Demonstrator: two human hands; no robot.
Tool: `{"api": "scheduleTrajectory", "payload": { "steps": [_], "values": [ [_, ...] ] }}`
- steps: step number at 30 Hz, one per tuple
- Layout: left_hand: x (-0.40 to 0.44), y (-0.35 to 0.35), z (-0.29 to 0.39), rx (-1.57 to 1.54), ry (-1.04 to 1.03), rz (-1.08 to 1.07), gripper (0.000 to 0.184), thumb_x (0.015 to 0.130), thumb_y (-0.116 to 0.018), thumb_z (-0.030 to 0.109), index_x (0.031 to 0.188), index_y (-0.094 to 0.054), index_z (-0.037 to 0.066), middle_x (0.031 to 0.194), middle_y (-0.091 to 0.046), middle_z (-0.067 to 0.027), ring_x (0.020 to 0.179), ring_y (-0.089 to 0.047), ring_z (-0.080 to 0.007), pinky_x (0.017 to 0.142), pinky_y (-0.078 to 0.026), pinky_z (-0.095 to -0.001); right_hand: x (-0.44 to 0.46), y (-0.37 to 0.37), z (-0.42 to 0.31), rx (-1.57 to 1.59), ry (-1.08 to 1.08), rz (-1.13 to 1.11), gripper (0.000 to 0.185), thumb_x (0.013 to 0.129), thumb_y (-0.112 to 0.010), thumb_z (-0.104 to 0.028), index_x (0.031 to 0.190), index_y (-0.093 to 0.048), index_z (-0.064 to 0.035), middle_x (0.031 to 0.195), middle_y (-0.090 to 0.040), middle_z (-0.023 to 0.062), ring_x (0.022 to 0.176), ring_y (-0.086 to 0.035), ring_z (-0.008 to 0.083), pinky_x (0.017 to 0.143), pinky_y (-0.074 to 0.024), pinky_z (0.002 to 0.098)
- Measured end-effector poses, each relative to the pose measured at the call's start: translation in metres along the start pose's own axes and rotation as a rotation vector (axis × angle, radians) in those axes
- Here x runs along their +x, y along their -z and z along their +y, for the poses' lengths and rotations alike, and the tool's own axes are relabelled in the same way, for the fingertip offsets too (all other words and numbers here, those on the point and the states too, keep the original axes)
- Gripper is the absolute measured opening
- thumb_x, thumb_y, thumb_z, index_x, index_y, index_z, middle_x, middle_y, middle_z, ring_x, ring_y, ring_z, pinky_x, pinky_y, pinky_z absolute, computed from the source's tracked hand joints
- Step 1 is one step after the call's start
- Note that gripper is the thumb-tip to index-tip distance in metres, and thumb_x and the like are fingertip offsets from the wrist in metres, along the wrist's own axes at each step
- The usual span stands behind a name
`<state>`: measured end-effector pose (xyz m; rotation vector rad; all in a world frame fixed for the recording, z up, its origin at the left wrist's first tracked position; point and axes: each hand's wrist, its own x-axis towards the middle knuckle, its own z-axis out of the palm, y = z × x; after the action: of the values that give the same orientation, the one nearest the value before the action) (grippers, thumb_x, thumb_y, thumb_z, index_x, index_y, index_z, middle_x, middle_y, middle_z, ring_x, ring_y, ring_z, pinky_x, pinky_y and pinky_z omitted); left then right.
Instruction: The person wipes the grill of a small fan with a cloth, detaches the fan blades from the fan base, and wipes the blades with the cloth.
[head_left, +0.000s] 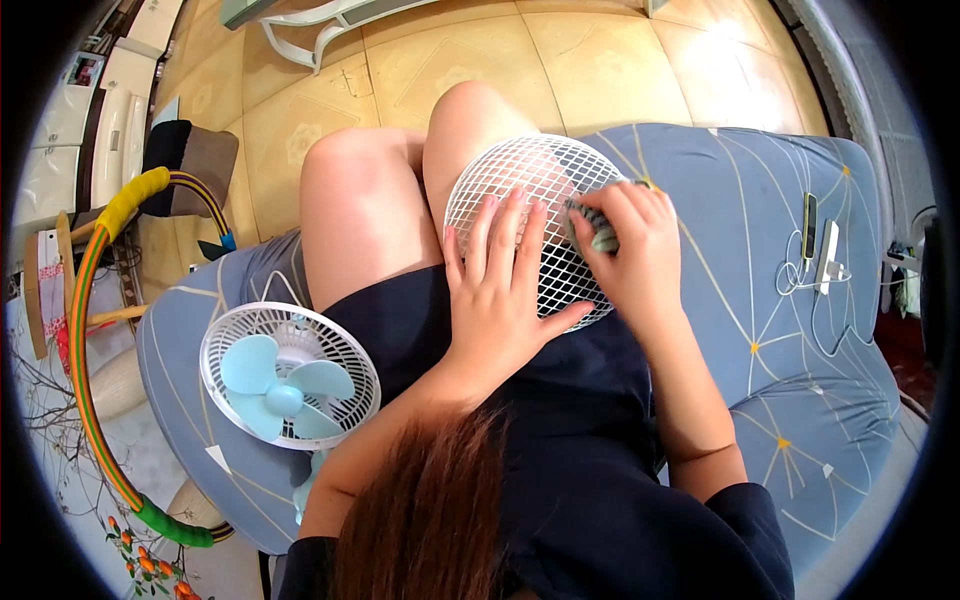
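A round white fan grille [572,265] lies over my lap, its mesh facing up. My left hand [497,305] rests flat on the grille's left side with the fingers spread. At the right edge of the grille, my right hand [640,245] is closed around a small grey-green cloth [604,238], which touches the mesh. Beside my left arm sits a small white fan [285,400] with pale blue blades, its front uncovered and facing up.
I sit on a sofa with a blue patterned cover [720,290]. A power strip [827,255] with white cables lies on its right side. A hula hoop [90,380] stands at the left. Ahead, on the tiled floor, is a white-legged table [315,40].
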<state>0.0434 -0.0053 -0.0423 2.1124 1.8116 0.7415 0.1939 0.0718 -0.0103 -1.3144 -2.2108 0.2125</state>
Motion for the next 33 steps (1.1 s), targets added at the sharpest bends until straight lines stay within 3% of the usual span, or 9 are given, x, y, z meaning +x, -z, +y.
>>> {"api": "scheduleTrajectory", "payload": {
  "steps": [11, 19, 20, 23, 25, 26, 29, 30, 33],
  "values": [
    [0.005, 0.000, 0.003, -0.024, 0.015, 0.039, 0.103, 0.068, -0.080, 0.052, 0.150, -0.040, 0.006, 0.155, -0.039, -0.0149, 0.144, -0.034, -0.0343, 0.116, -0.017, -0.0609, -0.015, 0.002, -0.017, 0.012, 0.045, -0.007, 0.018, 0.073, -0.076, -0.011, 0.084, -0.062, -0.0107, 0.080, -0.058, 0.0035, 0.075, -0.057, 0.0256, 0.072, -0.0429, 0.0392],
    [0.004, -0.004, 0.002, 0.057, -0.015, 0.036, 0.105, 0.073, -0.073, 0.067, 0.149, -0.039, 0.003, 0.156, -0.036, -0.0161, 0.146, -0.029, -0.0351, 0.116, -0.017, -0.0593, 0.013, -0.017, 0.019, -0.097, -0.101, 0.091, 0.015, 0.079, -0.074, -0.019, 0.084, -0.063, -0.0098, 0.078, -0.063, 0.0072, 0.078, -0.063, 0.0292, 0.074, -0.0450, 0.0412],
    [0.003, -0.004, 0.002, 0.050, -0.014, 0.035, 0.105, 0.073, -0.073, 0.067, 0.149, -0.038, 0.003, 0.156, -0.035, -0.0162, 0.146, -0.029, -0.0352, 0.116, -0.018, -0.0594, 0.018, -0.012, 0.026, -0.062, -0.158, 0.078, 0.015, 0.081, -0.072, -0.018, 0.083, -0.063, -0.0067, 0.079, -0.066, 0.0101, 0.078, -0.063, 0.0345, 0.072, -0.0470, 0.0410],
    [0.000, -0.003, -0.003, -0.020, -0.015, 0.048, 0.105, 0.074, -0.073, 0.066, 0.149, -0.038, 0.002, 0.155, -0.037, -0.0171, 0.146, -0.029, -0.0368, 0.115, -0.019, -0.0607, 0.019, 0.009, 0.060, 0.240, -0.579, -0.054, 0.023, 0.090, -0.068, -0.026, 0.094, -0.069, -0.0033, 0.076, -0.067, 0.0094, 0.074, -0.064, 0.0172, 0.069, -0.0491, 0.0308],
    [-0.003, -0.005, -0.008, -0.060, -0.018, 0.076, 0.103, 0.075, -0.070, 0.068, 0.148, -0.040, 0.002, 0.154, -0.038, -0.0175, 0.145, -0.031, -0.0375, 0.114, -0.019, -0.0630, 0.011, 0.022, 0.074, 0.532, -0.806, -0.004, 0.037, 0.095, -0.065, -0.035, 0.099, -0.070, 0.0004, 0.079, -0.067, 0.0061, 0.077, -0.060, 0.0103, 0.071, -0.0481, 0.0275],
    [-0.004, -0.006, -0.010, -0.056, -0.021, 0.068, 0.104, 0.075, -0.070, 0.068, 0.149, -0.039, 0.002, 0.154, -0.037, -0.0182, 0.145, -0.031, -0.0385, 0.114, -0.020, -0.0628, 0.005, 0.028, 0.082, 0.665, -0.899, -0.079, 0.043, 0.097, -0.062, -0.039, 0.100, -0.070, 0.0037, 0.084, -0.069, 0.0052, 0.077, -0.061, 0.0121, 0.072, -0.0484, 0.0267],
    [-0.002, -0.006, -0.012, -0.087, -0.045, 0.080, 0.105, 0.074, -0.071, 0.068, 0.149, -0.039, 0.002, 0.154, -0.037, -0.0181, 0.146, -0.030, -0.0376, 0.114, -0.020, -0.0632, -0.020, 0.034, 0.098, 0.684, -0.984, -0.241, 0.046, 0.096, -0.063, -0.039, 0.108, -0.070, 0.0039, 0.095, -0.071, 0.0093, 0.082, -0.064, 0.0124, 0.075, -0.0499, 0.0259],
    [-0.001, -0.001, -0.011, -0.127, -0.047, 0.046, 0.099, 0.079, -0.070, 0.063, 0.150, -0.037, 0.001, 0.154, -0.035, -0.0210, 0.145, -0.029, -0.0402, 0.115, -0.021, -0.0611, -0.024, 0.035, 0.099, 0.732, -1.022, -0.317, 0.040, 0.098, -0.060, -0.033, 0.111, -0.070, 0.0028, 0.099, -0.072, 0.0092, 0.084, -0.067, 0.0120, 0.075, -0.0518, 0.0251],
    [0.000, -0.001, -0.022, -0.244, -0.035, 0.095, 0.086, 0.088, -0.070, 0.043, 0.150, -0.032, -0.003, 0.153, -0.030, -0.0271, 0.141, -0.029, -0.0460, 0.116, -0.023, -0.0549, -0.034, 0.039, 0.090, 0.792, -1.109, -0.259, 0.038, 0.096, -0.063, -0.031, 0.112, -0.070, 0.0026, 0.103, -0.072, 0.0097, 0.092, -0.066, 0.0130, 0.082, -0.0512, 0.0255]
  ]
}}
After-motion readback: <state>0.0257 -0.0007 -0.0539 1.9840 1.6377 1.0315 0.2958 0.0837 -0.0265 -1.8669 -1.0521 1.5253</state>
